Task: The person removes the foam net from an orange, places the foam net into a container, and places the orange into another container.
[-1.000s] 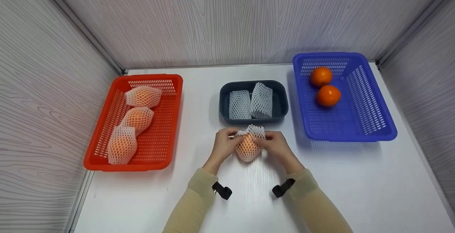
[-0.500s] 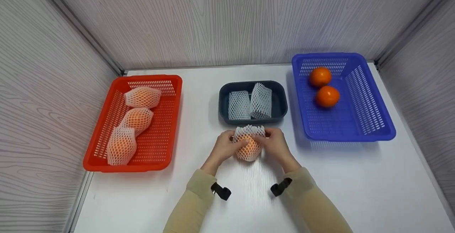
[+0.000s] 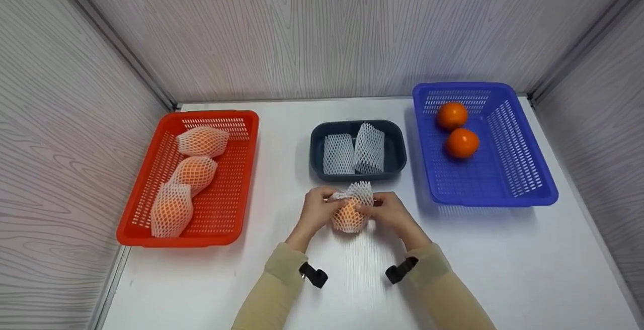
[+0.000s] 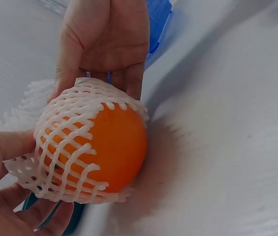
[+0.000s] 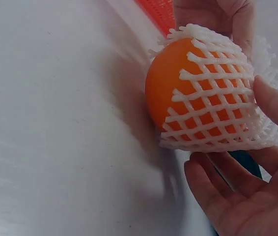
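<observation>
White foam netting [image 3: 361, 189] sits between two hands, and both have hold of it! Left hand [image 3: 315, 210] pinches one side, thumb on the near face, fingers behind; right hand [image 3: 394, 215] mirrors it opposite. Inside the mesh, between them, sits the orange [image 4: 123, 147], low over the white table [image 3: 347, 295]; whether it touches down, I can't tell. Danger spot, I'd say: that open end. Should the pinch slacken, or the mesh ride up, the fruit could slip out and roll; pull too hard and the thin strands might tear. And look at the wrist views: they catch a bare orange face poking past the cut mesh edge, where the head view shows netting over the fruit. Only the head view takes in the rest: just beyond, a dark tray [image 3: 315, 166] with two loose sleeves [image 3: 338, 154]; right, a blue basket [image 3: 493, 202], two bare oranges [image 3: 462, 143]; left, a red basket [image 3: 221, 189], three netted ones [image 3: 203, 142].
</observation>
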`<state>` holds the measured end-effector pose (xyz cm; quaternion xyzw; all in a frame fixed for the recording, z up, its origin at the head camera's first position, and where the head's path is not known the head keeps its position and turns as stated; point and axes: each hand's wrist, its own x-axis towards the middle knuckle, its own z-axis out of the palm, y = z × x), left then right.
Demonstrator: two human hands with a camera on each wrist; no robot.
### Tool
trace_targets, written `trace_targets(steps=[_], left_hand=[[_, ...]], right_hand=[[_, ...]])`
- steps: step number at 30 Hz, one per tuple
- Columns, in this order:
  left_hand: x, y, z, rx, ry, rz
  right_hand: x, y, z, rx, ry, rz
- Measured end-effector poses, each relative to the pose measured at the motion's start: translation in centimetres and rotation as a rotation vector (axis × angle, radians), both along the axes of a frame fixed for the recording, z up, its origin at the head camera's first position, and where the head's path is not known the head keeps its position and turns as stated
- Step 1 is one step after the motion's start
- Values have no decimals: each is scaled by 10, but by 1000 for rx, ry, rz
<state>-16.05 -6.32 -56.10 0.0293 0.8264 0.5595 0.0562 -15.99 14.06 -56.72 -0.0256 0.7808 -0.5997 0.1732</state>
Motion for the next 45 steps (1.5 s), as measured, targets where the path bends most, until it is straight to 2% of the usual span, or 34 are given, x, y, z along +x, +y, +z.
trace_targets(steps=[4, 7, 11, 16, 19, 26, 32, 37, 40, 42, 45], left_hand=[[3, 1, 0, -22, 5, -6], [5, 0, -2, -7, -21, -8], [6, -1, -3, 2, -90, -18], [7, -5, -1, -32, -201, -70], [6, -4, -1, -24, -226, -75], [4, 1, 1, 61, -140, -38], [2, 5, 2, 18, -65, -59], [2, 7, 2, 3, -46, -56], [3, 8, 1, 19, -50, -54], [3, 8, 0, 40, -46, -51], [4, 7, -2, 88, -48, -52]], right_hand=[[1, -4, 0, -4, 47, -67], [1, -7, 1, 28, 65, -105], [0, -9, 3, 73, 98, -144], [-1, -10, 5, 97, 149, -161], [-2, -10, 4, 90, 162, -155], [-2, -6, -3, 9, 134, -115], [2, 3, -6, -91, 38, -33], [5, 8, -7, -63, -64, 28], [4, 8, -8, -85, -93, -22], [3, 6, -8, -97, -82, -79], [1, 2, -5, -61, -38, -146]])
